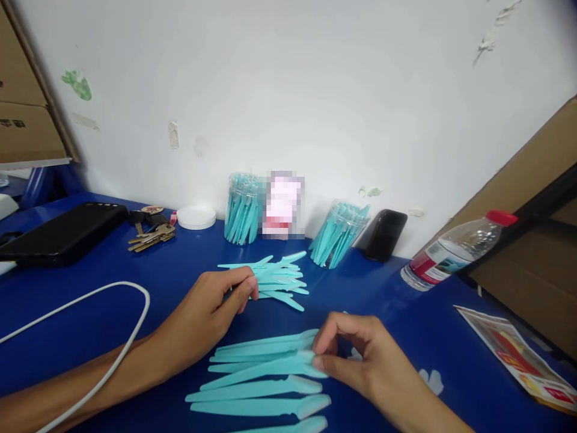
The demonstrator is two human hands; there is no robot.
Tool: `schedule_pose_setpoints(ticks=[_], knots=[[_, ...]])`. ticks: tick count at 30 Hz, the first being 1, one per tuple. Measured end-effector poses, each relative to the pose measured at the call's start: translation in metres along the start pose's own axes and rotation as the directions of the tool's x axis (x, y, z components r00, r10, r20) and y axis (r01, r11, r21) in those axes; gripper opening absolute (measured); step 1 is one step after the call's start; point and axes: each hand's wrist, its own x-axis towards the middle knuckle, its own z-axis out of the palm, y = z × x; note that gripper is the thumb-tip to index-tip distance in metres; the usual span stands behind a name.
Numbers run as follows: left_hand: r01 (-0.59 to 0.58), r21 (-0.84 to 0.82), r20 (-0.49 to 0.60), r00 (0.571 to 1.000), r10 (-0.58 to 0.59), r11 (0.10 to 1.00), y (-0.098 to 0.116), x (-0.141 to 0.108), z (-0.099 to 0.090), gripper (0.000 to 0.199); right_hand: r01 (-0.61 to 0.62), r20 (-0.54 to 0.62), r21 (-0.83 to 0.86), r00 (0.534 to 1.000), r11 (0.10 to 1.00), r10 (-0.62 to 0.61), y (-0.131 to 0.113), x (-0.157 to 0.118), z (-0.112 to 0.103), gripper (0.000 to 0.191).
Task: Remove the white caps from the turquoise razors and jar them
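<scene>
My left hand is closed in a pinch at the left side of a loose pile of turquoise eyebrow razors, its fingertips on one of them. Lower down, several more razors lie roughly parallel in a row, handles to the left and pale capped heads to the right. My right hand pinches the head end of an eyebrow razor in the upper part of this row. Two clear round tubs, one upright and one tilted, stand behind, both full of the same razors.
Along the wall are a white lid, keys, a black phone and a blurred pink card. A water bottle leans at right, near a leaflet. A black power bank lies left; a white cable crosses my left forearm.
</scene>
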Motion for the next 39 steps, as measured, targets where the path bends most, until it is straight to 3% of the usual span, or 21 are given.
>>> schedule_pose_setpoints(ticks=[3, 5, 8, 10, 13, 15, 17, 22, 24, 27, 31, 39], knots=[[-0.049, 0.009, 0.034, 0.998, 0.048, 0.999, 0.001, -0.006, 0.003, 0.044, 0.139, 0.009, -0.153, 0.99, 0.978, -0.14, -0.005, -0.001, -0.006, 0.02], [-0.071, 0.026, 0.048, 0.996, 0.07, 0.997, 0.001, -0.007, 0.003, 0.044, 0.21, -0.08, -0.272, 0.968, 0.939, -0.24, -0.008, 0.001, -0.02, 0.025], [-0.083, 0.054, 0.057, 0.995, 0.08, 0.995, 0.0, -0.007, 0.004, 0.044, 0.129, -0.24, -0.53, 0.925, 0.838, -0.294, -0.006, 0.009, -0.05, 0.028], [-0.093, 0.069, 0.058, 0.994, 0.089, 0.993, -0.002, -0.006, 0.004, 0.044, 0.01, -0.217, -0.663, 0.955, 0.749, -0.204, -0.002, 0.015, -0.067, 0.027], [-0.118, 0.081, 0.062, 0.992, 0.113, 0.99, -0.003, -0.006, 0.005, 0.042, -0.098, -0.088, -0.762, 0.995, 0.64, 0.047, 0.006, 0.019, -0.078, 0.022], [-0.139, 0.088, 0.059, 0.989, 0.134, 0.986, -0.004, -0.006, 0.006, 0.042, -0.097, -0.024, -0.775, 0.992, 0.624, 0.124, 0.011, 0.02, -0.076, 0.015], [-0.157, 0.092, 0.056, 0.987, 0.152, 0.983, -0.004, -0.006, 0.007, 0.043, -0.073, 0.003, -0.76, 0.993, 0.646, 0.116, 0.013, 0.021, -0.071, 0.012], [-0.166, 0.097, 0.06, 0.985, 0.161, 0.981, -0.003, -0.005, 0.007, 0.043, -0.046, -0.069, -0.552, 0.998, 0.833, 0.01, 0.006, 0.023, -0.064, 0.019], [-0.164, 0.092, 0.064, 0.985, 0.159, 0.982, -0.001, -0.005, 0.007, 0.042, -0.026, -0.134, -0.393, 0.991, 0.919, -0.029, 0.001, 0.022, -0.063, 0.027], [-0.17, 0.08, 0.114, 0.98, 0.16, 0.982, 0.003, -0.006, 0.006, 0.039, -0.015, -0.163, -0.058, 0.987, 0.998, 0.005, -0.006, 0.018, -0.059, 0.033], [-0.203, 0.083, 0.185, 0.965, 0.185, 0.976, 0.008, -0.01, 0.004, 0.041, -0.049, -0.164, 0.294, 0.981, 0.954, 0.101, -0.009, 0.015, -0.05, 0.036], [-0.213, 0.088, 0.249, 0.951, 0.185, 0.973, 0.012, -0.011, 0.002, 0.041, -0.033, -0.18, 0.433, 0.976, 0.901, 0.123, -0.009, 0.014, -0.039, 0.041]])
